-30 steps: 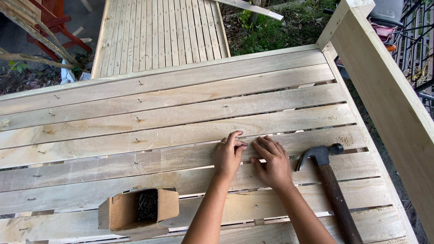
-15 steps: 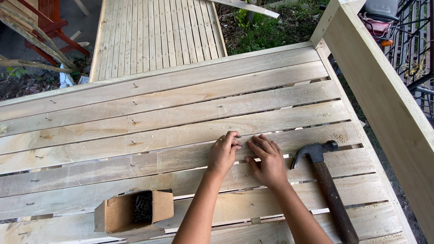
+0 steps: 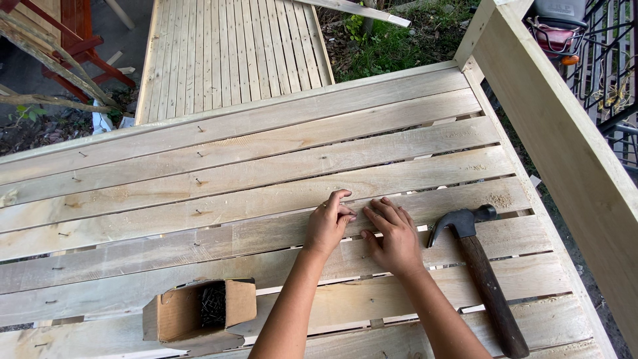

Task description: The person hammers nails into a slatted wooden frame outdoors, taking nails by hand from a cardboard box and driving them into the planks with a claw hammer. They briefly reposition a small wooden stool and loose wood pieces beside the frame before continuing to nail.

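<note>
My left hand [image 3: 327,225] lay on a pale wooden plank [image 3: 279,199], its fingers curled inward and the fingertips drawn together close to the board; I could not tell whether anything was pinched between them, for whatever might have been there was too small to make out. My right hand [image 3: 393,234] rested just beside it, palm down, its fingers extended and slightly spread, pointing toward the left hand so that the fingertips of both nearly met over the same plank. It gripped nothing.

The planks ran side by side across a slatted wooden platform [image 3: 166,256], with narrow gaps between them and small nails [image 3: 197,180] standing partly driven in a loose line through several boards to the left of my hands.

A claw hammer [image 3: 480,266] with a dark metal head and a brown wooden handle lay flat on the planks just to the right of my right hand, apart from it, head toward the far side and handle toward me. Near my left forearm, an open cardboard box [image 3: 193,311] sat on the boards with dark nails heaped inside. A thick wooden rail [image 3: 565,159] bordered the platform on the right.
</note>
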A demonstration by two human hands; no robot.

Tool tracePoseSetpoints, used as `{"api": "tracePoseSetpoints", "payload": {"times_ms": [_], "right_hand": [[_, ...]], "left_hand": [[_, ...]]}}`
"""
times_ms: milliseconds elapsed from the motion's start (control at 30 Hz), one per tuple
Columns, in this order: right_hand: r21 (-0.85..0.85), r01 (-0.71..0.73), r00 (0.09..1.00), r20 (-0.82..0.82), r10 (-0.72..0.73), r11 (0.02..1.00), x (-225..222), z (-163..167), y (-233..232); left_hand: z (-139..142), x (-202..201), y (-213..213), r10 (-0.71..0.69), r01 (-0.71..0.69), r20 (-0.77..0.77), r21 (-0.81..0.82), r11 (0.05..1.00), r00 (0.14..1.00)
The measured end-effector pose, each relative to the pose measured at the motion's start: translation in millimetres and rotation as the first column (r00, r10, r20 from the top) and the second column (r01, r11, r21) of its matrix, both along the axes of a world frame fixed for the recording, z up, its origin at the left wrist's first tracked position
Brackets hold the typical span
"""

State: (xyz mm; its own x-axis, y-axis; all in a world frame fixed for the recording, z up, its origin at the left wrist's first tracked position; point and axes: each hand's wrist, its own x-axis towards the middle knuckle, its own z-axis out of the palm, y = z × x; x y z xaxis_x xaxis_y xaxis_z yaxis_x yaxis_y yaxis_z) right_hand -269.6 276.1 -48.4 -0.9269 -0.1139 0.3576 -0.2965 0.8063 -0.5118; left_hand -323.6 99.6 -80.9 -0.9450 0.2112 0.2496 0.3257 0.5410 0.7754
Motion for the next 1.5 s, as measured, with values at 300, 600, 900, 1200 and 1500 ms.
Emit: {"api": "tracePoseSetpoints", "payload": {"times_ms": [300, 600, 900, 1200, 1500], "right_hand": [[0.0, -0.015, 1.0, -0.01, 0.015, 1.0, -0.7, -4.8, 1.4], [-0.083, 0.236, 0.967, -0.074, -0.242, 0.968, 43.5, 21.1, 64.0], [0.344, 0.554, 0.719, 0.261, -0.644, 0.758, 97.9, -3.2, 116.8], [-0.086, 0.557, 0.773, 0.418, -0.478, 0.826, 90.2, -4.5, 119.7], [-0.121, 0.285, 0.86, 0.471, -0.197, 0.951, 69.5, 63.6, 31.0]], "left_hand": [[-12.2, 4.8, 2.8, 0.033, -0.045, -0.119, -0.102, 0.994, 0.992], [-23.5, -0.8, 3.0, 0.032, -0.043, -0.17, -0.062, 0.997, 0.985], [-20.0, 5.4, 4.6, 0.046, -0.052, -0.161, -0.033, 0.998, 0.986], [-12.1, 6.7, 5.8, 0.024, -0.027, -0.163, -0.014, 1.0, 0.986], [-13.4, 4.3, 4.6, 0.002, -0.005, -0.114, -0.025, 1.0, 0.994]]}}
